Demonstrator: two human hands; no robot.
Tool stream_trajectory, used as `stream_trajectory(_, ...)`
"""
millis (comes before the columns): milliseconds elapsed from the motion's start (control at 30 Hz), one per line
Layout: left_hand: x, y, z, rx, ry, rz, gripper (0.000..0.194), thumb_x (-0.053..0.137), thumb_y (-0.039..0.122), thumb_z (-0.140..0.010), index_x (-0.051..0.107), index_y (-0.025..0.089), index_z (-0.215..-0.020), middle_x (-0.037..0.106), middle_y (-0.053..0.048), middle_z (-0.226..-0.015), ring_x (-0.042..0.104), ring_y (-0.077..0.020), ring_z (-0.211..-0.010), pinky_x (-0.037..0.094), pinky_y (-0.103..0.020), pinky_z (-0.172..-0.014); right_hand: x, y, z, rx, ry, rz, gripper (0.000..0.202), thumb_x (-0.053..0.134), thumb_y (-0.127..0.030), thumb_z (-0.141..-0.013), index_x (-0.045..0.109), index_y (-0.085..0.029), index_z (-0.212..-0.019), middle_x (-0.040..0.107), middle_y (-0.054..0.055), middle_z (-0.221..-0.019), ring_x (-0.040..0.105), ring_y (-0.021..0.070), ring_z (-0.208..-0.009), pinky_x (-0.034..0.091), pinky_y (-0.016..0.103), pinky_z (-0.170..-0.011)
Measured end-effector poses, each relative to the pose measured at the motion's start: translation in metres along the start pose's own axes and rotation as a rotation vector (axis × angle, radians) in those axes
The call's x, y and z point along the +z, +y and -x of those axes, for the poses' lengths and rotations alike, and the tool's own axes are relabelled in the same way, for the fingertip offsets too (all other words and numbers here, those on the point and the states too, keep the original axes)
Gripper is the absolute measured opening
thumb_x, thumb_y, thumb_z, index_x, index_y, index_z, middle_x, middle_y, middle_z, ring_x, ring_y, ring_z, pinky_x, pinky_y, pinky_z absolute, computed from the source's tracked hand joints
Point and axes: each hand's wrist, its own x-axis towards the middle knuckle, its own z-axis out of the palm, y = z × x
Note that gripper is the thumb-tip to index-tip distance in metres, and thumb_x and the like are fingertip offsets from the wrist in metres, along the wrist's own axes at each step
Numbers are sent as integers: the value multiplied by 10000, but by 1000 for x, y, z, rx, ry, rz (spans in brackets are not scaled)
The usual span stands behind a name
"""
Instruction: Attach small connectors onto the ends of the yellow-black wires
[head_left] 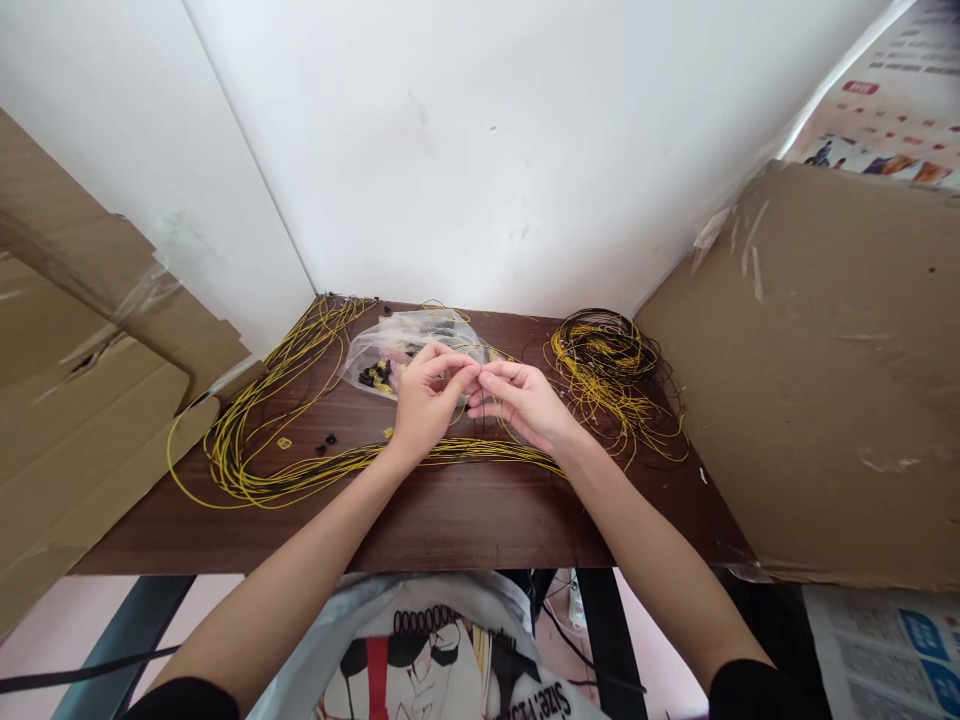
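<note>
work on piece in your fingers looks underway; can't tell how many done or left. your left hand [427, 402] and right hand [526, 402] meet, fingertips pinching thin black wire [482, 412], end hidden, strand hanging below grip. long yellow-and-black wire bundle [292, 484] nearer you; clear plastic bag [358, 352] just beyond.

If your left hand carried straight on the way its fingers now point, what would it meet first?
The left hand would most likely meet the right hand first, as their fingertips come together near the middle; whether they actually touch is hard to judge at this depth.
</note>
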Motion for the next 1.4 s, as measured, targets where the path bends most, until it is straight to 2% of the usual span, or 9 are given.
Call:
stream_trajectory(167, 0, -2, 0, 44, -3, -35, 93, 657, 253, -784, 707, 178, -762, 554, -26, -732, 496, -121, -682, 399, -225, -562, -1, 4, -2, 0, 61, -22, 231, 784, -334, -656, 673, -150, -743, 619, -5, -673, 521, 62, -568, 467, 205, -534)
stream_trajectory(400, 0, -5, 1, 14, -28, -8, 110, 636, 267, -802, 704, 180, -801, 615, -38, -798, 552, -125, -709, 417, -209, -536, -3, 2, -1, 30, 54, -49, 236, 793, -316, -635, 692, -150, -770, 648, 16, -710, 581, 99, -661, 489, 232, -593)
stream_trajectory(600, -1, -6, 3, 144, -16, -154, 116, 613, 242, -821, 707, 177, -801, 647, -45, -790, 571, -125, -702, 405, -211, -536, -2, 3, -2, 76, 61, -40, 213, 759, -312, -651, 673, -143, -749, 627, 7, -686, 438, 47, -543, 301, 181, -454)
stream_trajectory(667, -1, -5, 4, 205, -14, -217, 122, 599, 228, -831, 707, 178, -805, 649, -48, -797, 571, -124, -699, 413, -216, -557, -2, 3, -3, 51, 101, 27, 228, 754, -329, -644, 663, -143, -738, 603, -4, -653, 386, 46, -519, 246, 192, -441)
stream_trajectory(733, -1, -4, 4, 211, -10, -235, 124, 592, 224, -835, 703, 178, -801, 650, -48, -796, 567, -124, -690, 410, -218, -557, -1, 3, -3, -21, 163, 140, 251, 748, -359, -642, 652, -145, -732, 592, -7, -643, 384, 52, -518, 249, 203, -452)
stream_trajectory(867, 0, -5, 3, 105, -21, -203, 125, 597, 244, -830, 679, 174, -766, 629, -42, -765, 560, -132, -707, 395, -208, -531, 0, 4, -1, -241, 285, 459, 251, 707, -394, -692, 653, -159, -759, 597, 2, -662, 455, 88, -569, 354, 236, -536)
stream_trajectory(967, 1, -7, 3, -19, -14, -119, 135, 615, 280, -815, 666, 168, -761, 627, -36, -762, 550, -119, -670, 395, -192, -503, -1, 5, 0, -316, 305, 600, 215, 663, -374, -744, 657, -164, -788, 600, 11, -684, 463, 101, -581, 379, 253, -566)
stream_trajectory(1133, 3, -7, 3, -215, -22, 89, 216, 632, 364, -797, 665, 153, -832, 645, -29, -785, 464, -46, -429, 377, -181, -390, -2, 6, 1, -320, 307, 610, 205, 642, -365, -764, 651, -161, -782, 581, 6, -659, 446, 101, -566, 370, 255, -559)
stream_trajectory(1400, 4, -2, 2, -223, 3, 193, 251, 642, 351, -790, 649, 150, -940, 646, -43, -797, 478, -51, -473, 400, -160, -387, -2, 3, 2, -345, 334, 615, 192, 643, -349, -763, 646, -157, -754, 569, 1, -643, 438, 100, -570, 362, 254, -562)
